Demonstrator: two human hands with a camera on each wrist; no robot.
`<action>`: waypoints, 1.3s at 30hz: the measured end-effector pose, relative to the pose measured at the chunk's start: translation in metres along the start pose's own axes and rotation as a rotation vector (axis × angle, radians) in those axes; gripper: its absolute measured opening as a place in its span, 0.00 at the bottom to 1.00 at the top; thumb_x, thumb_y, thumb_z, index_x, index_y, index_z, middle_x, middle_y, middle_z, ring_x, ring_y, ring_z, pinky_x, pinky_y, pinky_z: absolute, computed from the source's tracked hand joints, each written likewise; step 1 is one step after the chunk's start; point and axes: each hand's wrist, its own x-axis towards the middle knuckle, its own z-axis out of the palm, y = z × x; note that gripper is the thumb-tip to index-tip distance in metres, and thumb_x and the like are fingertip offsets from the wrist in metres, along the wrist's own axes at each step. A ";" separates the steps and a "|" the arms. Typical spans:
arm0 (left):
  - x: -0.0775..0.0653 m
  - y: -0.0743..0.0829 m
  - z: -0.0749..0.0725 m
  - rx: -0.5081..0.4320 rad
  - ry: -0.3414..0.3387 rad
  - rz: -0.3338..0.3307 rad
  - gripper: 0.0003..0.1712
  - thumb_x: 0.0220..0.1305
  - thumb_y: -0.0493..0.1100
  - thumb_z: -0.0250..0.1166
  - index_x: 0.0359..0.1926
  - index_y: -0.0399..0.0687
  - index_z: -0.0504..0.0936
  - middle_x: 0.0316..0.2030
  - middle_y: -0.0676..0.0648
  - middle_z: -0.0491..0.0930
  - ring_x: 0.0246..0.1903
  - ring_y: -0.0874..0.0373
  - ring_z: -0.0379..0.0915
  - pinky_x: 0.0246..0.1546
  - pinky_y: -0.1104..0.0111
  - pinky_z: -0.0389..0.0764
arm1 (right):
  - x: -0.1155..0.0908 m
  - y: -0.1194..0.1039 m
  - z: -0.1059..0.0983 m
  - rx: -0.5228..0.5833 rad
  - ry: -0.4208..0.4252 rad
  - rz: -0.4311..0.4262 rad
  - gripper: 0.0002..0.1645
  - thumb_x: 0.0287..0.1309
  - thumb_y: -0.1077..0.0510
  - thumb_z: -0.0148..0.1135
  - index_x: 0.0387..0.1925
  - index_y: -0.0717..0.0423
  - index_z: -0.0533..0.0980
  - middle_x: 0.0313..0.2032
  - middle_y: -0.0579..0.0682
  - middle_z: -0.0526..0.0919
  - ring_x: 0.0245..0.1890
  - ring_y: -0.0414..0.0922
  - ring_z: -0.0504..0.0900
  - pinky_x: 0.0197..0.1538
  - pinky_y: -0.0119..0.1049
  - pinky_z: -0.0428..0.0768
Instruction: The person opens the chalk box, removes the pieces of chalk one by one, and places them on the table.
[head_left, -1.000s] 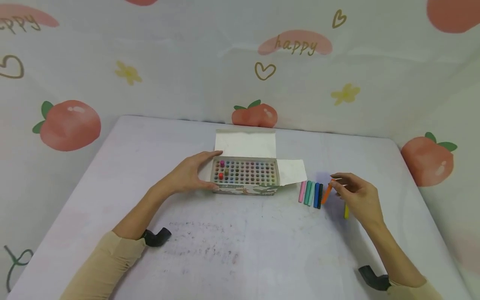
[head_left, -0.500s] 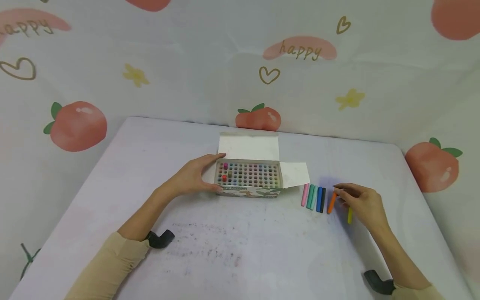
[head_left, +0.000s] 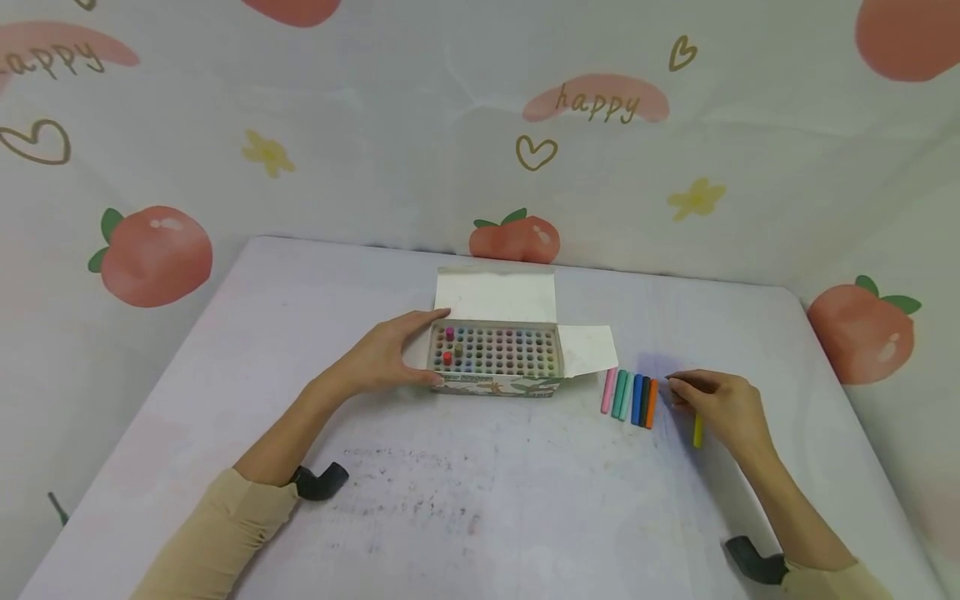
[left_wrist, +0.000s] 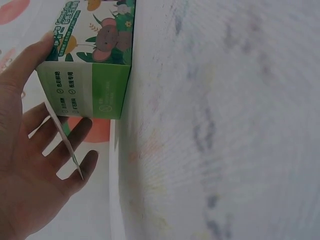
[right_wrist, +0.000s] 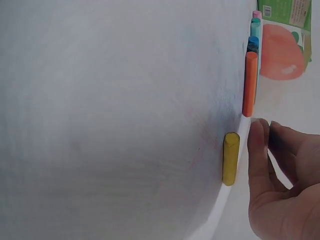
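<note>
The left hand (head_left: 382,358) grasped the left end of the box (head_left: 498,387), thumb at its near corner and a finger at its far corner, a hold that probably steadied it. The right hand (head_left: 723,408) was released: its fingers were loosely bent, with nothing visible between the fingertips. The orange stick (head_left: 652,404) lay near those fingertips, ending a row between the box and the surface's (head_left: 480,492) right edge. Its side-by-side placement presumably kept the row orderly. The yellow stick (head_left: 698,431) lay apart, nearer the right edge, partly hidden by the right hand in the head view. Both sticks were straight, plain-coloured and rounded. The box stood toward the far edge. Its lid (head_left: 495,296) was folded back and its side flap (head_left: 587,350) outward, seemingly for access to the holes.
</note>
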 end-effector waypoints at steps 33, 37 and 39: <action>0.001 -0.001 0.002 -0.013 -0.002 0.002 0.57 0.47 0.57 0.80 0.75 0.58 0.61 0.68 0.46 0.68 0.70 0.48 0.59 0.67 0.48 0.62 | 0.000 -0.051 0.022 0.339 -0.070 -0.322 0.13 0.64 0.62 0.65 0.48 0.62 0.82 0.41 0.53 0.87 0.35 0.45 0.87 0.38 0.35 0.84; 0.001 -0.002 0.002 -0.009 0.000 0.011 0.57 0.47 0.58 0.80 0.76 0.58 0.60 0.69 0.47 0.67 0.70 0.47 0.58 0.67 0.48 0.61 | 0.002 -0.063 0.026 0.318 -0.077 -0.372 0.11 0.64 0.63 0.65 0.47 0.61 0.82 0.39 0.56 0.87 0.33 0.43 0.87 0.36 0.36 0.84; 0.000 -0.002 0.001 -0.008 0.003 0.013 0.57 0.47 0.58 0.80 0.76 0.59 0.60 0.69 0.47 0.66 0.71 0.47 0.57 0.67 0.48 0.61 | 0.003 -0.069 0.028 0.341 -0.095 -0.384 0.11 0.64 0.64 0.65 0.47 0.62 0.82 0.39 0.58 0.87 0.33 0.46 0.87 0.37 0.36 0.85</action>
